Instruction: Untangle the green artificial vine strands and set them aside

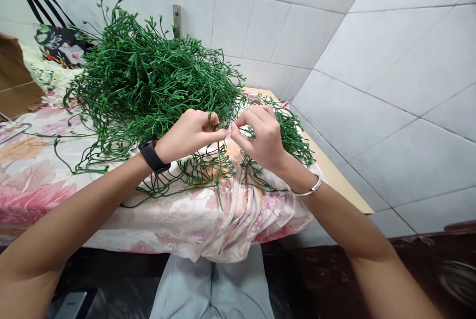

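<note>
The green pile [148,76] lies just beyond the left hand [188,131], toward the far edge of the table [344,190], while that hand pinches a green stem [218,187] dangling nearer the front edge and the right hand [262,135] has fingertips pressed together, around what I cannot tell.

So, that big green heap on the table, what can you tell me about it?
The green heap is a loose, tangled mound of thin, branching stems that look like plastic, mostly dark green with lighter tips. It rests on the floral cloth, in front of the tiled wall, with pale flowers at its left. Stray stems spill toward the near edge. The left hand is in front of its lower right; whether they touch is unclear.
</note>
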Demonstrator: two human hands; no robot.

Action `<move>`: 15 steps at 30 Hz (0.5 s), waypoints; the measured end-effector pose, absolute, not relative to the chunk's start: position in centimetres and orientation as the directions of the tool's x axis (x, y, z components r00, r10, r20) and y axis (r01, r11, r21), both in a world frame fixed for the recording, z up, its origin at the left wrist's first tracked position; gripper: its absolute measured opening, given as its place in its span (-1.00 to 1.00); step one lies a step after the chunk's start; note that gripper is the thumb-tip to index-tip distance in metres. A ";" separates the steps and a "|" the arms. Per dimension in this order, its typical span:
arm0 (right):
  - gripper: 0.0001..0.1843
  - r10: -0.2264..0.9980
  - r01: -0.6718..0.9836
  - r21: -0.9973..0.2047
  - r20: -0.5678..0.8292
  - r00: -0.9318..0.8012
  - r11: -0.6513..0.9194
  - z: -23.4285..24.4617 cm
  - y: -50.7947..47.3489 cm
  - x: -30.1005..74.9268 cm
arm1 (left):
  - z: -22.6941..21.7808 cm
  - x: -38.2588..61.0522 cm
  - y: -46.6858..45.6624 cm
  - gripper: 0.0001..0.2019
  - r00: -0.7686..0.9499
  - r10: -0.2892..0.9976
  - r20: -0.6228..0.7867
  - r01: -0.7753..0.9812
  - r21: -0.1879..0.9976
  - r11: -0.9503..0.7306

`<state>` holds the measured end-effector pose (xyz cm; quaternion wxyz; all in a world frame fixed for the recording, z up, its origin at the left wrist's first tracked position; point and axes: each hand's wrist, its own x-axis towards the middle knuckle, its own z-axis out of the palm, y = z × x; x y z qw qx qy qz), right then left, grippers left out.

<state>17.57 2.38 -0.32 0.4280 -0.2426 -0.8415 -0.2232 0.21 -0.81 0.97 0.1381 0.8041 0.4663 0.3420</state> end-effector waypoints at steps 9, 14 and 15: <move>-0.80 0.326 0.778 0.370 0.753 -0.572 0.508 -0.4 1.9 16.8 | 0.0 1.2 -0.9 -0.62 0.236 0.838 0.492 0.697 0.516 -0.499; -0.73 0.374 0.800 0.378 0.735 -0.565 0.466 -0.5 1.3 16.1 | 0.0 1.6 -1.1 -0.60 0.220 0.835 0.505 0.682 0.533 -0.502; -0.73 0.387 0.813 0.357 0.744 -0.546 0.460 -0.2 1.4 16.3 | -0.1 1.6 -1.2 -0.60 0.210 0.829 0.519 0.680 0.532 -0.505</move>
